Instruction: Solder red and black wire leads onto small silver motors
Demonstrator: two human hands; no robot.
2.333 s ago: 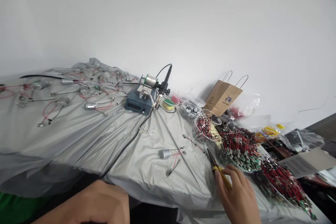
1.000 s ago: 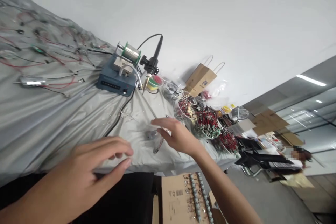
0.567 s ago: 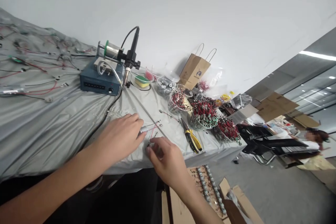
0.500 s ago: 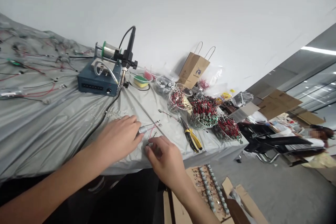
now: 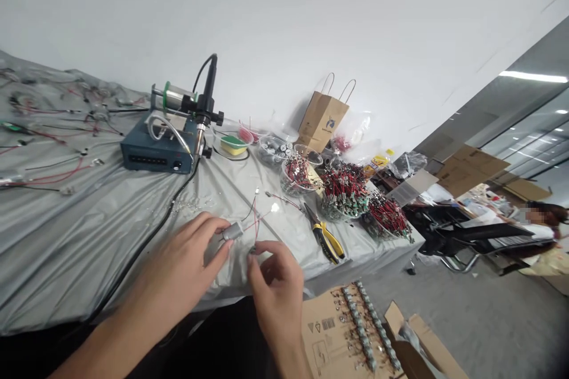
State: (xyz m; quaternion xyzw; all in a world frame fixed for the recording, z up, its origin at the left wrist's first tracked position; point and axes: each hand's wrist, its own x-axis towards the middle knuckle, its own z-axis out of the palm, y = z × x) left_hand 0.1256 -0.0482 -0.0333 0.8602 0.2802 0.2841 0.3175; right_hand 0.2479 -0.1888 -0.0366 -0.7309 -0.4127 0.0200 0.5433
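Head view, left to right: a creased grey plastic sheet covers the bench, and a blue soldering station stands near its back edge. The person's left hand is closed at the fingertips on a small silver cylindrical motor, now lifted off the sheet where it lay earlier, just above the bench edge. Thin red and black wire leads rise from it toward the right hand, whose fingertips touch a small metal lug at a lead's end; whether they grip it cannot be told. The yellow-handled pliers, held in the right hand earlier, now lie released on the sheet just to the right. Beyond them sits a clear bowl of red-wired parts. Below, a cardboard box carries rows of small parts, and far right a seated co-worker is blurred.
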